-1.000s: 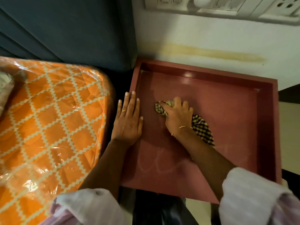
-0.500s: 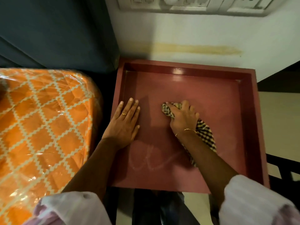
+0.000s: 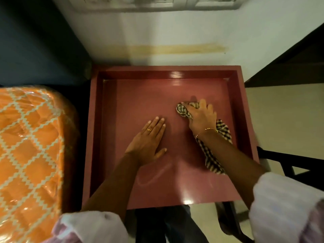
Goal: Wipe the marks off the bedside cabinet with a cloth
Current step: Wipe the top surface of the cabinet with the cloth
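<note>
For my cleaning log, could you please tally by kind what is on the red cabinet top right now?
Hands: 2, the left hand flat, the right hand gripping the cloth
Cloths: 1, the checked cloth
Chalky marks: 1 faint loop near the front edge
Total: 4, all on the cabinet

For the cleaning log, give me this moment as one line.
right hand: grips checked cloth | left hand: flat on cabinet top | marks: remain

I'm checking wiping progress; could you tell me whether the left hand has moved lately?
Yes: the left hand slid from the cabinet's left rim toward its middle.
</note>
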